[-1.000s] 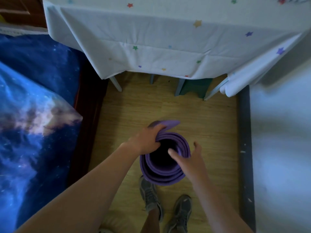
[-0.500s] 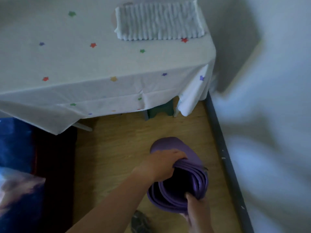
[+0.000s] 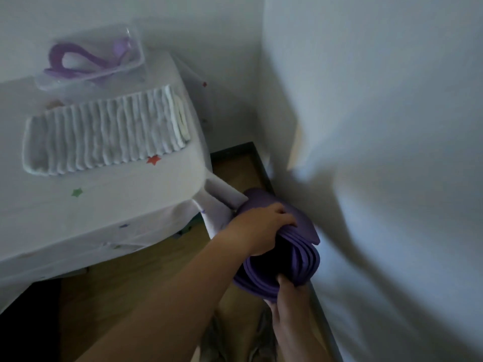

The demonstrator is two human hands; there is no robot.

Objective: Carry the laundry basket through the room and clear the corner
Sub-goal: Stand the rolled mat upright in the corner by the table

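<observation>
Table [image 3: 109, 205] with star-print cloth fills 9 to 10 o'clock. On it: folded ribbed white towel [image 3: 104, 131], and behind it at 11 o'clock a clear plastic box [image 3: 91, 61] with purple items inside, contents blurred. Laundry basket: nowhere in frame, location unknown. Left hand [image 3: 261, 228] near centre, fingers curled over the top rim of a rolled purple mat [image 3: 300, 257], clamped on it. Right hand [image 3: 290, 309] at 6 o'clock grips the roll's lower edge, thumb hooked inside. Mat sits upright, just beside the white wall [image 3: 392, 152] at 3 o'clock, touching the cloth's corner. Step looks like clearing the corner: moving the mat. Next move needs a firm two-hand hold so the loose flap doesn't unroll. Floor corner at 12 o'clock is dim, the shoes at the bottom blurred, forearms cut off.
</observation>
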